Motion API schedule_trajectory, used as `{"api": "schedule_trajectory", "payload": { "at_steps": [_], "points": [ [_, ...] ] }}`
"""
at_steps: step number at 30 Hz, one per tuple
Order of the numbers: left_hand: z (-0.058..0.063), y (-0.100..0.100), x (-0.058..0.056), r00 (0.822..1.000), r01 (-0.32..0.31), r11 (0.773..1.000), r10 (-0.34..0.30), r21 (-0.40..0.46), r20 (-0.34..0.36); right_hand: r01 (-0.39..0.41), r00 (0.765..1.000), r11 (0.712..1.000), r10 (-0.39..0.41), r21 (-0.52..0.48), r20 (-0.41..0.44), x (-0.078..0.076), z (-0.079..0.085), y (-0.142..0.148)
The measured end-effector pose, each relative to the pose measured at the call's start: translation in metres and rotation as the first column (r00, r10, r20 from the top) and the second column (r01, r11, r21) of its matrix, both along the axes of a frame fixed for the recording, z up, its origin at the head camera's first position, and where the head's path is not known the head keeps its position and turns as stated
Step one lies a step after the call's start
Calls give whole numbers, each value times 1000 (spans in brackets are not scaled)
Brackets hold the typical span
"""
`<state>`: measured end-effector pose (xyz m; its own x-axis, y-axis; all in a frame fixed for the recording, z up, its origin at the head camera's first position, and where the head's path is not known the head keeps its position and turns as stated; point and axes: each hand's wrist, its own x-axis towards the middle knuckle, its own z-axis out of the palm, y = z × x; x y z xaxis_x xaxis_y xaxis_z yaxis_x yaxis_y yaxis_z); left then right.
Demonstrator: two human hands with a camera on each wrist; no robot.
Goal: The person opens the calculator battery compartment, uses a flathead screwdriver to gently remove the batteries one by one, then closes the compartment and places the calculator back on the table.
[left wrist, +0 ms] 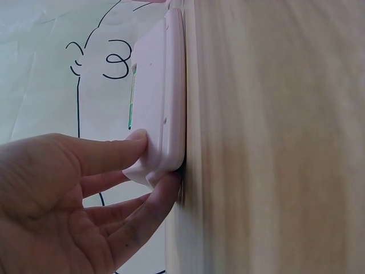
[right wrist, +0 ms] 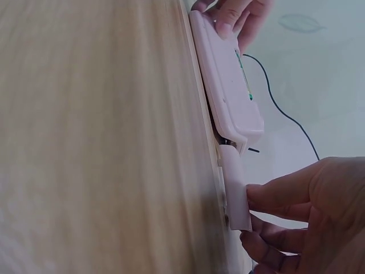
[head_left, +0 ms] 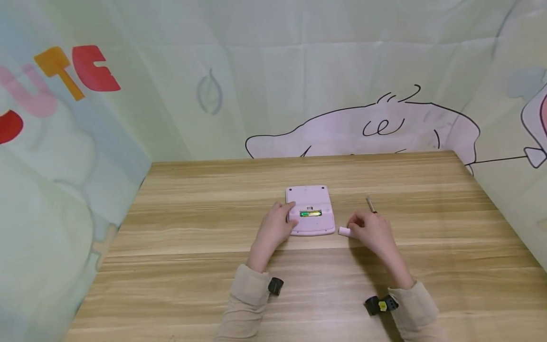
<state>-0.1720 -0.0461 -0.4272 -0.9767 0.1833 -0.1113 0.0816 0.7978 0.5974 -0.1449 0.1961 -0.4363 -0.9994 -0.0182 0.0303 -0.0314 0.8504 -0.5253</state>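
A pink calculator [head_left: 308,227] lies face down on the table, its battery slot uncovered. A green and gold battery [head_left: 310,213] sits inside that slot. My left hand [head_left: 275,227] grips the calculator's left edge, thumb on the back panel and fingers along the side, as the left wrist view shows. Just right of the calculator, my right hand [head_left: 372,232] pinches a small curved pink battery cover [right wrist: 234,188] between thumb and fingers, close to the tabletop. A screwdriver [head_left: 370,204] lies beyond the right hand, its handle mostly hidden by it.
The wood-grain table [head_left: 192,266] reaches back to a printed cloth backdrop [head_left: 273,95] with drawings and letters. Dark bands with small devices sit at both sleeve cuffs, the left device [head_left: 276,286] and the right device [head_left: 380,305].
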Motion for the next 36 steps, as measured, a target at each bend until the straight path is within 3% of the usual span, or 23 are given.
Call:
{"api": "schedule_trajectory", "payload": {
  "at_steps": [18, 36],
  "points": [
    [0, 0, 0, 1000, 9, 1000, -9, 2, -15, 5, 997, 1000, -5, -2, 80, 0, 1, 2],
    [0, 1, 0, 1000, 0, 1000, 0, 5, -8, 12, 998, 1000, -12, -11, 58, 1, 3, 5]
  ]
}}
